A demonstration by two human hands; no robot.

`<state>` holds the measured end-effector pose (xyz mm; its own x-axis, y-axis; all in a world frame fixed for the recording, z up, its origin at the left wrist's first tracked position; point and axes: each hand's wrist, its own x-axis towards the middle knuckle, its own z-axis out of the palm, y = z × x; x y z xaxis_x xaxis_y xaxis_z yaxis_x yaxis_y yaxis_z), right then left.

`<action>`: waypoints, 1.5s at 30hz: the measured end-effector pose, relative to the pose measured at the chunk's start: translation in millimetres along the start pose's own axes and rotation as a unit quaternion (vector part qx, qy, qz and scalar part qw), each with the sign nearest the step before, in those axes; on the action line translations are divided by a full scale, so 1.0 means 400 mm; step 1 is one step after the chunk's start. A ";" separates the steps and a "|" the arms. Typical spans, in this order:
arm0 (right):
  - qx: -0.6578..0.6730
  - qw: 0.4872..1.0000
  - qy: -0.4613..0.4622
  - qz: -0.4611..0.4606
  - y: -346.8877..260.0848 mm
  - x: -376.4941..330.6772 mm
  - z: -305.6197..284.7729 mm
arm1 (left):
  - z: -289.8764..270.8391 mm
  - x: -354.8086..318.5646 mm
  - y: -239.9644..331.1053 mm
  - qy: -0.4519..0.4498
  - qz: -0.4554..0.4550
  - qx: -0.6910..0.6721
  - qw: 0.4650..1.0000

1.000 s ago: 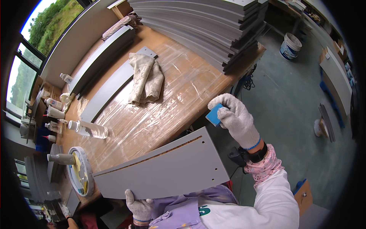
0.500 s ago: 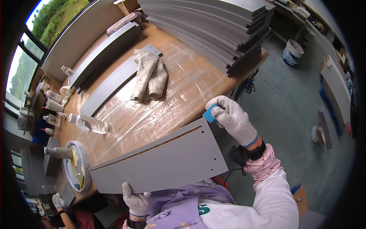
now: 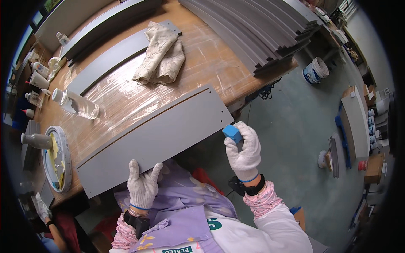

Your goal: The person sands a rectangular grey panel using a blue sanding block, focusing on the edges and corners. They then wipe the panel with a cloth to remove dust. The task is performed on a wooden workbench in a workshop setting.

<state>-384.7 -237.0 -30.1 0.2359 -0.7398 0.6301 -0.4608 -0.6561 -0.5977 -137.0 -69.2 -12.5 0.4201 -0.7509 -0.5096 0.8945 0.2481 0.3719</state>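
Observation:
A long grey panel (image 3: 147, 141) with a brown groove along its far side and small holes at its ends lies at the table's near edge. My left hand (image 3: 142, 185), in a white knitted glove, grips its near edge with one digit on top; the other fingers are partly hidden. My right hand (image 3: 245, 154), gloved too, pinches a small blue block (image 3: 232, 133) just off the panel's right end, apart from it.
A crumpled beige cloth (image 3: 160, 52) lies over another grey panel (image 3: 112, 59). Left are a clear bottle (image 3: 78, 104) and a round lid (image 3: 45, 162) bearing a grey bottle (image 3: 36, 141). Stacked grey panels (image 3: 261, 29) stand far right. A co-worker's gloved hand (image 3: 42, 207) shows lower left.
My right hand has drawn the blue block back from the panel's right corner toward me. The panel and my left hand sit higher and further left in the view, which has shifted.

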 end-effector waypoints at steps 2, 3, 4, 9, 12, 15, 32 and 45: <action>-0.030 0.998 -0.022 -0.052 -0.041 -0.009 0.045 | 0.020 0.005 -0.004 0.002 0.000 0.008 1.000; -0.043 0.996 -0.026 -0.069 -0.053 -0.015 0.063 | 0.025 0.004 -0.003 0.004 0.001 0.013 1.000; -0.061 0.995 -0.023 -0.075 -0.047 -0.019 0.068 | 0.022 0.003 0.000 0.005 -0.002 0.020 1.000; -0.153 0.987 -0.011 0.052 0.069 0.012 0.036 | 0.032 -0.001 0.006 0.023 -0.012 0.018 0.999; -0.140 0.986 0.075 0.057 0.114 0.020 0.015 | 0.021 0.006 0.009 0.019 -0.026 0.022 0.999; -0.024 0.999 0.009 0.032 0.069 -0.013 0.031 | 0.003 0.017 0.012 0.017 -0.038 0.013 0.999; -0.019 0.997 -0.024 -0.075 -0.030 -0.013 0.129 | -0.016 0.062 0.004 -0.018 -0.062 0.010 0.998; 0.045 0.990 -0.088 -0.097 -0.116 -0.022 0.182 | -0.003 0.074 0.007 -0.022 -0.076 0.045 0.996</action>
<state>-303.0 -210.8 -44.1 0.4625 -0.6071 0.6461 -0.3153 -0.7937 -0.5202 -122.0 -89.9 -27.6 0.2714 -0.8026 -0.5312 0.9293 0.0750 0.3615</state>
